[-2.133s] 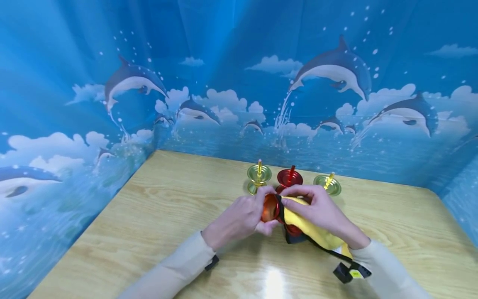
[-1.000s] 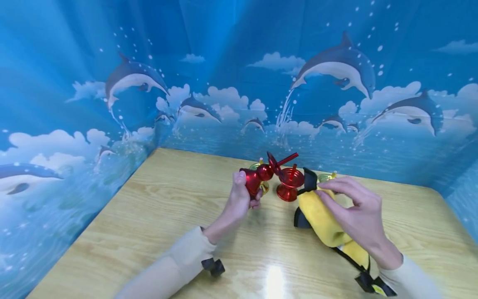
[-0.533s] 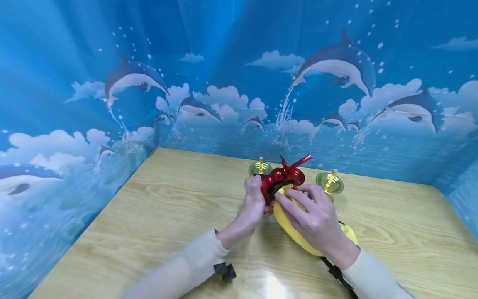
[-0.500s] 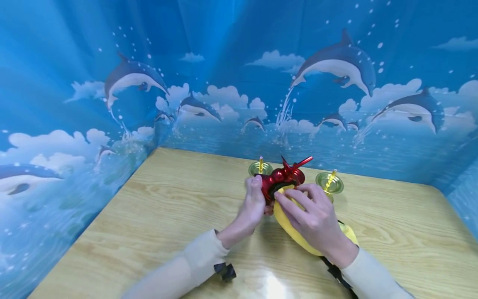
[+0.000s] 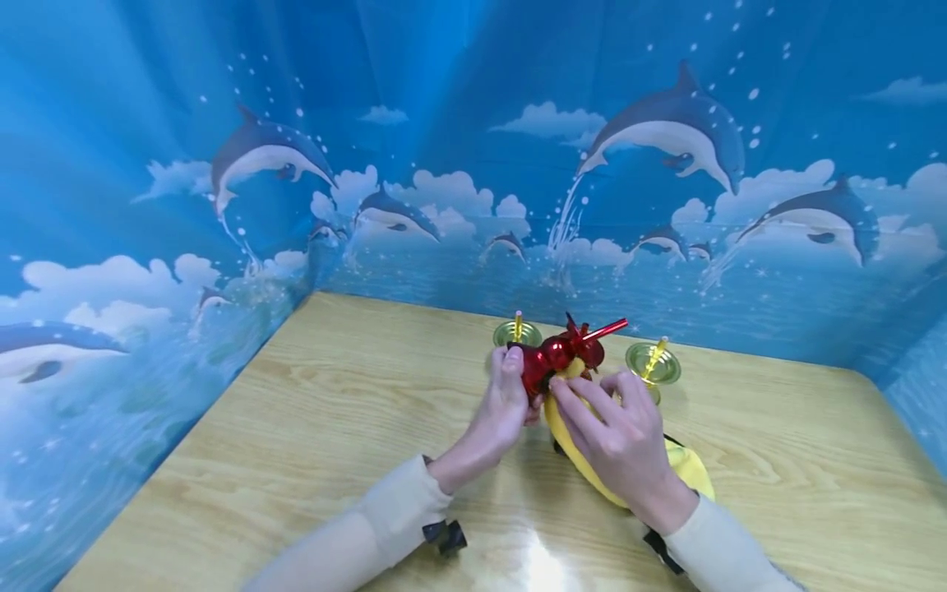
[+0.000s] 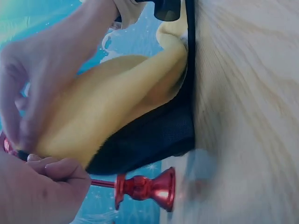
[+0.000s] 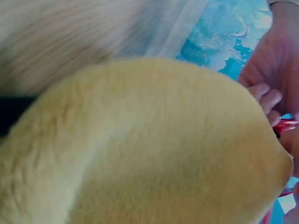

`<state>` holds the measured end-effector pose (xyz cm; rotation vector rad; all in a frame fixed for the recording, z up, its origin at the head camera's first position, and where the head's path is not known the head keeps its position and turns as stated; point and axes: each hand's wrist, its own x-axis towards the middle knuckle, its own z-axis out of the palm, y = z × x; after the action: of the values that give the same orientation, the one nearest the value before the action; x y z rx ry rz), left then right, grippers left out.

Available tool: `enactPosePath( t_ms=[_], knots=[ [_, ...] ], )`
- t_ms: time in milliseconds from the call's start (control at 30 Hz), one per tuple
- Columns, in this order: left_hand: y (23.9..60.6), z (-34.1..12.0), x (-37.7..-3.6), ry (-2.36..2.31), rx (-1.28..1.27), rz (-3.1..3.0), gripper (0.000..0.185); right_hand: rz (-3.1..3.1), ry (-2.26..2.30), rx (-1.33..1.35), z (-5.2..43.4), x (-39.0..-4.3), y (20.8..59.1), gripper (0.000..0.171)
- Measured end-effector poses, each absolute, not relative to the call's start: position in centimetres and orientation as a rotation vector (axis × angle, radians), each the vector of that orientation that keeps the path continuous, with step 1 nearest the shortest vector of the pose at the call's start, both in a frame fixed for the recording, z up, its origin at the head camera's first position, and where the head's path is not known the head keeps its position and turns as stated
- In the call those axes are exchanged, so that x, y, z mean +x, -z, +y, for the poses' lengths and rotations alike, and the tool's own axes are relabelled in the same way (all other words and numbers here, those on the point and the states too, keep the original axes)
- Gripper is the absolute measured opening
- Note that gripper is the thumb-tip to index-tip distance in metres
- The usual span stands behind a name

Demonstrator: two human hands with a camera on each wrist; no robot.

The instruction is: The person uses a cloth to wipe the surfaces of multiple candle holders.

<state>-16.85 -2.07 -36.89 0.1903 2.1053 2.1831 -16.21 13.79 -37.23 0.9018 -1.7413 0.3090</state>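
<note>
My left hand [image 5: 518, 386] grips a shiny red candle holder [image 5: 551, 360], tilted with its red spike pointing up and to the right. The holder's lower end sits at the mouth of a yellow plush pouch [image 5: 636, 469] with black trim. My right hand [image 5: 592, 395] pinches the pouch's mouth edge and lies over it on the table [image 5: 333, 427]. In the left wrist view the pouch [image 6: 117, 107] shows its black lining, with my right hand [image 6: 32, 79] on it. Yellow plush [image 7: 140, 140] fills the right wrist view.
Two gold candle holders [image 5: 516, 332] [image 5: 651, 363] stand near the table's back edge. A second red candle holder [image 6: 149, 186] stands upright between them, mostly hidden in the head view. A dolphin-printed blue backdrop [image 5: 444, 164] walls the table on three sides.
A second ago my hands were apart, the red holder raised and the pouch held to the right. They have come together, with the holder's lower end now at the pouch's mouth.
</note>
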Motion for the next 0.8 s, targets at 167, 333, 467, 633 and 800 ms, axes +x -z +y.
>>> enactPosePath(
  t_ms=[167, 333, 467, 633, 800],
  knots=[
    [37.2, -2.1, -16.8, -2.152, 0.222, 2.143, 0.046, -1.699, -0.323, 0.904, 13.7, -15.9, 37.3, 0.024],
    [37.1, -2.3, -16.8, -2.099, 0.284, 2.210, 0.051, -1.726, -0.310, 0.887, 14.0, -16.1, 37.5, 0.025],
    [37.1, -2.8, -17.3, -2.075, 0.309, 2.247, 0.050, -1.704, -0.394, 0.921, 14.4, -16.1, 37.3, 0.026],
    [37.4, -4.1, -17.9, -2.063, 0.423, 2.330, 0.054, -1.723, -0.659, 0.934, 15.9, -16.0, 36.9, 0.031],
    [37.8, -5.1, -18.3, -2.033, 0.719, 2.434, 0.083, -1.972, -0.984, 0.787, 19.0, -16.0, 36.1, 0.008]
  ],
)
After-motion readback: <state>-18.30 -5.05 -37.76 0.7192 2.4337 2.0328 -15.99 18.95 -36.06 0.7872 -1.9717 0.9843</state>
